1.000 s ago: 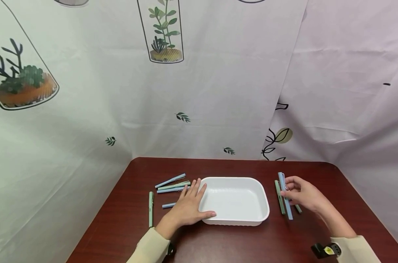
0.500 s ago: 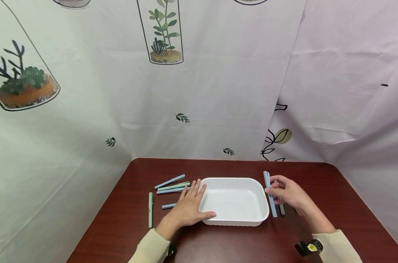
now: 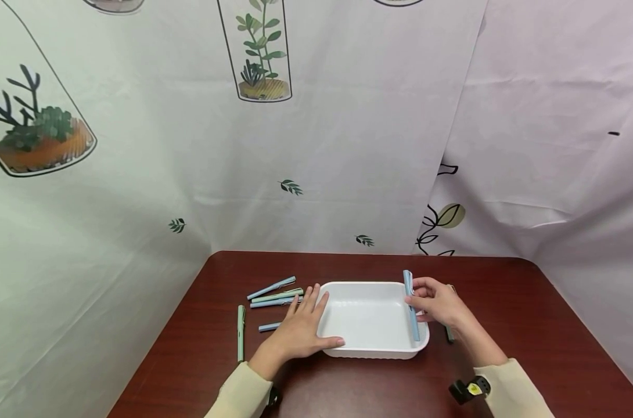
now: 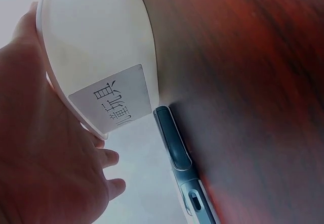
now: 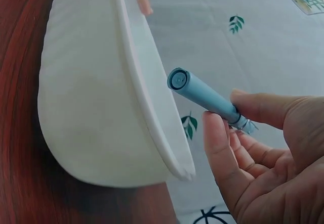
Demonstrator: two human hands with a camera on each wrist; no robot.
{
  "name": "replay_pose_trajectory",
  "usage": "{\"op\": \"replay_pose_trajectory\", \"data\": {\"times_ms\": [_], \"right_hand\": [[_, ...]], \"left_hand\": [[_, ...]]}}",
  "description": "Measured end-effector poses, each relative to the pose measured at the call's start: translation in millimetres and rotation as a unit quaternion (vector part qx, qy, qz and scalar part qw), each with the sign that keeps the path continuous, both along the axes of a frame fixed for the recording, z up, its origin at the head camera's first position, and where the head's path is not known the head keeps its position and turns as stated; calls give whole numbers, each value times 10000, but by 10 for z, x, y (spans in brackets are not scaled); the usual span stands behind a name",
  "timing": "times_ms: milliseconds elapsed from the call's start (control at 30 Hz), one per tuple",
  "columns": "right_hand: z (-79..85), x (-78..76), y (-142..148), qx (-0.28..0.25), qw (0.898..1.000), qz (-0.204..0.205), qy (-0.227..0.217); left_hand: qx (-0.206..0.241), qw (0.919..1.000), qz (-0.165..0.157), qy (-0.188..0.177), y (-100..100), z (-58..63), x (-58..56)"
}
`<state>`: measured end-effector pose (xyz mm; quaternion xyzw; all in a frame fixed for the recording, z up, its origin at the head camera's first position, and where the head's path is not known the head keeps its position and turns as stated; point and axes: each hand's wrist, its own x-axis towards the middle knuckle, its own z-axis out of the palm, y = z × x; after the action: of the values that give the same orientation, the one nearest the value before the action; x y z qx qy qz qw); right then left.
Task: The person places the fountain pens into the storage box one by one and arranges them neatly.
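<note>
My right hand (image 3: 439, 303) pinches a light blue pen (image 3: 414, 326) between thumb and fingers, above the right side of a white plastic tray (image 3: 371, 352). In the right wrist view the pen (image 5: 205, 93) is near the tray's rim (image 5: 144, 110), one round end facing the camera. My left hand (image 3: 298, 331) rests with spread fingers on the tray's left rim. From the left wrist, the tray's outer wall carries a grey label (image 4: 114, 100), and a pen (image 4: 174, 138) lies close by on the table.
Left of the tray lie several blue and green pens, including a green pen (image 3: 240, 334) lengthwise and a blue pen (image 3: 271, 287) farther back. A green pen (image 3: 449, 334) lies partly hidden under the right wrist. Patterned cloth (image 3: 348, 145) hangs behind the dark red table (image 3: 348, 389).
My right hand has carried the blue pen leftward from beside the green pens at the right to over the tray's right side. The left hand stays on the tray.
</note>
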<state>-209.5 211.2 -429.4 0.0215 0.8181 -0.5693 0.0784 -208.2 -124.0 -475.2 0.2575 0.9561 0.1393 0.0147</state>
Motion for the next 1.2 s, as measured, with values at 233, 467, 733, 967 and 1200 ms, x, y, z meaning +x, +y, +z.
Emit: {"op": "replay_pose_trajectory", "data": {"times_ms": [233,467,733,967,1200], "right_hand": [[-62,-46,-161,-170,9998,-86,-14],[-108,-62,-357,-257,9995,-173,-65],[-185,-88,-590,-439,9987,-189,-183],[-246,-117,-782,-433,9986,-120,-273],[-292,-169,-922,-423,9978,3,-520]], "left_hand": [[20,10000,4,-7,-1,-1,7],[16,10000,5,-41,0,-8,-1],[-49,9999,41,-106,7,2,-10],[-93,9999,82,-93,19,-10,-17],[-71,9998,127,-113,20,0,-9]]}}
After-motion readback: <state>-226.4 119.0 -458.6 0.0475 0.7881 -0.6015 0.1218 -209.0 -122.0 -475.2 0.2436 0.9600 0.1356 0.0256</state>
